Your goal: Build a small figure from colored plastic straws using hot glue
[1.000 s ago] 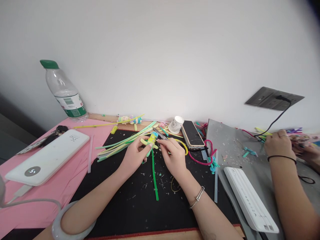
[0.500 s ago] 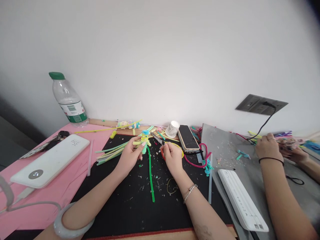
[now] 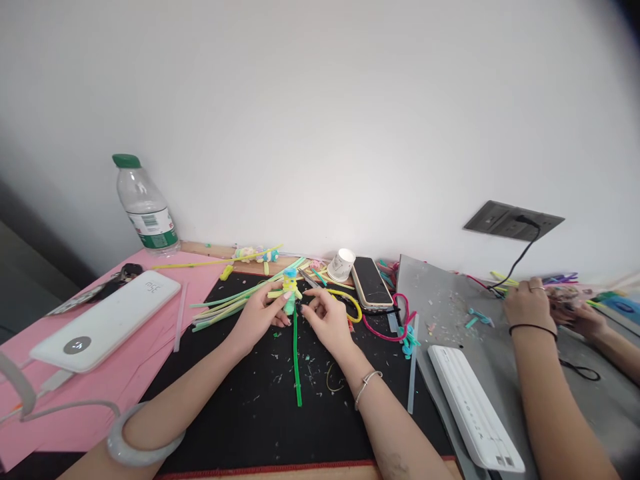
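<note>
A small pipe-cleaner figure (image 3: 290,287), yellow and mint green with a blue top, is pinched in my left hand (image 3: 260,310). A dark green pipe cleaner (image 3: 297,363) hangs down below it over the black mat. My right hand (image 3: 327,319) is just to the right of the figure, fingers bent and apart, with the fingertips close to the green stem; I see nothing gripped in them. Scissors (image 3: 308,277) show their blades behind that hand, the rest mostly hidden. Pale green and yellow pipe cleaners (image 3: 220,310) lie in a bundle beside my left hand.
A paper cup (image 3: 342,265) and a phone (image 3: 372,283) stand behind my right hand. White power banks (image 3: 107,320) lie on both sides. A bottle (image 3: 147,213) stands at the back left. Another person's hand (image 3: 531,303) works at the right. Scraps litter the black mat (image 3: 240,413).
My right hand has come off the scissors and moved left and slightly down toward the figure. My left hand keeps hold of the figure. The view has shifted slightly.
</note>
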Demonstrator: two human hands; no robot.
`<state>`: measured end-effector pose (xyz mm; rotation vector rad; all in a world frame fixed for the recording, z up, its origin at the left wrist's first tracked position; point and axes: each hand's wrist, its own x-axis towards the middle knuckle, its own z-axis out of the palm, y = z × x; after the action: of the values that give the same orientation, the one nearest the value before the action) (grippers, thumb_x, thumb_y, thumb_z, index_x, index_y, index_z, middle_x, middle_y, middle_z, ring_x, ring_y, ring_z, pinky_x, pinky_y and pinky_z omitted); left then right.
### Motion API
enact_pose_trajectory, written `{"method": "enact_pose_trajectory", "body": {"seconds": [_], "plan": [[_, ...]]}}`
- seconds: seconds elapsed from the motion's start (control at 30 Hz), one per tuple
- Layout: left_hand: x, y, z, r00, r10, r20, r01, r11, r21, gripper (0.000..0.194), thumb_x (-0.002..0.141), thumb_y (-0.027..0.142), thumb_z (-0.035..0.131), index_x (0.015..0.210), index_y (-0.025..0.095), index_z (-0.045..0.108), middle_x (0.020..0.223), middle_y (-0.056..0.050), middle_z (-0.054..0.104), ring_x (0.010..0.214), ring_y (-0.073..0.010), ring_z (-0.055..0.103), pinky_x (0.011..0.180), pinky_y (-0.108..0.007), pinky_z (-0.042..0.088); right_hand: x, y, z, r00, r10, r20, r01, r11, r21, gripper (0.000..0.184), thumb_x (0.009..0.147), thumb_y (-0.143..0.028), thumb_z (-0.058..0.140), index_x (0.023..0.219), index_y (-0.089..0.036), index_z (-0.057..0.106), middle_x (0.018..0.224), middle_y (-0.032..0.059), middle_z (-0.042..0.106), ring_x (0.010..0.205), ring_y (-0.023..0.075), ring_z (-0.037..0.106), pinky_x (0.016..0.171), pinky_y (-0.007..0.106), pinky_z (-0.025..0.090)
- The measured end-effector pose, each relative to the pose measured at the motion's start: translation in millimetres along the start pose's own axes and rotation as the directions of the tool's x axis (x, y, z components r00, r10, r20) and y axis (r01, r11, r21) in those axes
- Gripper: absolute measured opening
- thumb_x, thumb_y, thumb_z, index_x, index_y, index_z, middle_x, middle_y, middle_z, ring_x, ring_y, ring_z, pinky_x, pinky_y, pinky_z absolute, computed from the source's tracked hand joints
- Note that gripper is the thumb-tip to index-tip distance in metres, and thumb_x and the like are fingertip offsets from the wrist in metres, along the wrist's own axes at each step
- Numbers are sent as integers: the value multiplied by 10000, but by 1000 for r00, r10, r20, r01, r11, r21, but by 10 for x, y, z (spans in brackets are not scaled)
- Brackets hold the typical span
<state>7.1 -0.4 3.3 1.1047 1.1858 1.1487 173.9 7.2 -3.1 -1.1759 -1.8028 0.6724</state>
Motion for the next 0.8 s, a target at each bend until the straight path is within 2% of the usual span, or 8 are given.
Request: {"method": "enact_pose_trajectory", "body": {"seconds": [0.13,0.33,0.47,0.6,0.8], "plan": [[10,-27,6,998,-45,47,45,999,-2,526,729,492,674,1107,168,504,619,31,624,476,-117,610,482,-216,483,-3,32,92,998,30,55,-31,999,17,95,791,-269,608,825,-182,589,575,-46,525,483,95,420,492,213,339],[21,-50,-27,993,-61,104,62,998,-4,503,729,472,702,1093,164,543,588,43,596,462,-103,592,470,-201,473,-18,46,131,991,88,103,-101,987,126,112,808,-275,561,748,-180,555,562,-32,534,478,102,440,491,222,351],[5,-24,-55,984,-97,151,109,991,-72,486,730,443,722,1102,176,559,692,10,649,544,-106,638,535,-200,507,-2,19,129,990,110,88,-123,979,162,102,787,-276,568,747,-182,560,549,-30,545,472,109,471,494,227,369],[0,13,-74,967,-117,226,152,977,-147,385,751,407,719,1037,182,595,825,-24,678,660,-126,679,642,-231,545,10,13,130,990,130,54,-137,975,177,97,765,-276,579,736,-184,570,544,-31,545,475,115,502,487,225,384],[21,-16,-108,947,-114,300,187,957,-224,333,774,385,695,1027,184,614,969,-64,696,770,-164,700,729,-273,546,8,40,142,989,144,10,-144,977,158,156,795,-310,558,739,-166,583,563,-14,569,470,115,503,483,228,389]]}}
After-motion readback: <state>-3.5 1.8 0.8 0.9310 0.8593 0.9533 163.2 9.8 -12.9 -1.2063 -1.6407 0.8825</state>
